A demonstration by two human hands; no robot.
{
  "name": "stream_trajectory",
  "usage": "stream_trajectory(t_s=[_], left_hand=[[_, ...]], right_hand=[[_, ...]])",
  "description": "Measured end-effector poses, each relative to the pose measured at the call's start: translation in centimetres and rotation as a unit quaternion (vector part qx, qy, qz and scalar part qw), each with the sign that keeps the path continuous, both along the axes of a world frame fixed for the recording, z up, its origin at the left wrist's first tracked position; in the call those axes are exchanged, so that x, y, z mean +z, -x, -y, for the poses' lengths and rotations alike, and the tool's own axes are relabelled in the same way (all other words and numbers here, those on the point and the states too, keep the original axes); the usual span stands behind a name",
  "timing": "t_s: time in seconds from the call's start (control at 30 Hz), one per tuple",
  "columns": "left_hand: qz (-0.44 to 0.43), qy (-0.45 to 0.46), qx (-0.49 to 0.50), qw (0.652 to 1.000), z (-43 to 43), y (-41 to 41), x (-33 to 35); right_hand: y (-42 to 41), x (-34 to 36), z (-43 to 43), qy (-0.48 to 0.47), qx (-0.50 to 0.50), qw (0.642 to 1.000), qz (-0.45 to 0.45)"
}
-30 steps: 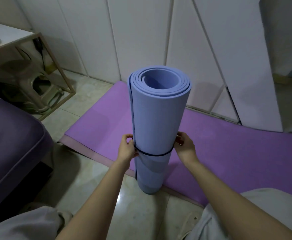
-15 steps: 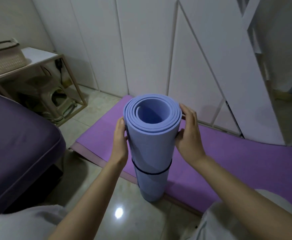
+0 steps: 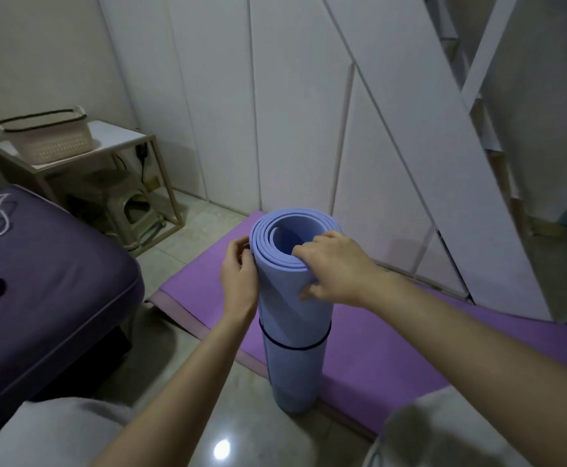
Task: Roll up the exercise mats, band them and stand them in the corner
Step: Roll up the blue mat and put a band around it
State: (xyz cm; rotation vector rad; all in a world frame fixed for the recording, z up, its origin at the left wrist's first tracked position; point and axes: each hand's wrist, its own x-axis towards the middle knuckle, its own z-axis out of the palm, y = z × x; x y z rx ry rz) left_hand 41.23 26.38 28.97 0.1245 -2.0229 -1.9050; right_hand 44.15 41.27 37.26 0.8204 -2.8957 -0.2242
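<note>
A blue rolled mat [image 3: 293, 311] stands upright on the tiled floor, its foot at the near edge of a flat purple mat [image 3: 376, 342]. A thin black band [image 3: 292, 347] circles the roll below its middle. My left hand [image 3: 238, 281] presses against the roll's upper left side, fingers wrapped around its edge. My right hand [image 3: 332, 267] grips the top rim, fingers hooked over the layers into the hollow, thumb on the outside.
A dark purple bed [image 3: 46, 291] fills the left side. A small frame table [image 3: 83, 153] with a woven basket [image 3: 46, 136] and a stool [image 3: 130, 210] under it stands in the far left corner. White panelled doors [image 3: 275, 112] run behind the mats.
Both hands rose from the band to the roll's top. My right hand went from flat on the side to hooking over the top rim. The view lifted and shifted.
</note>
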Motion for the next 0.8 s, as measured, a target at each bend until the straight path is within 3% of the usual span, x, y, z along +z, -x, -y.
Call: stream_trajectory(t_s=[0.23, 0.43, 0.57, 0.8], left_hand=[[-0.097, 0.153, 0.01, 0.983, 5.9, 1.9, 2.0], [-0.1, 0.324, 0.055, 0.939, 14.4, 5.7, 2.4], [0.001, 0.475, 0.097, 0.874, 19.6, 8.1, 1.2], [0.248, 0.564, 0.057, 0.786, 27.9, 10.5, -5.2]], right_hand=[[3.0, 2.0, 4.8, 0.039, 0.038, 0.997, -0.063], [7.9, 1.8, 11.9, 0.071, 0.071, 0.989, -0.109], [12.2, 1.2, 17.0, 0.103, 0.073, 0.981, -0.145], [20.0, -2.2, 23.4, 0.119, 0.092, 0.98, -0.129]])
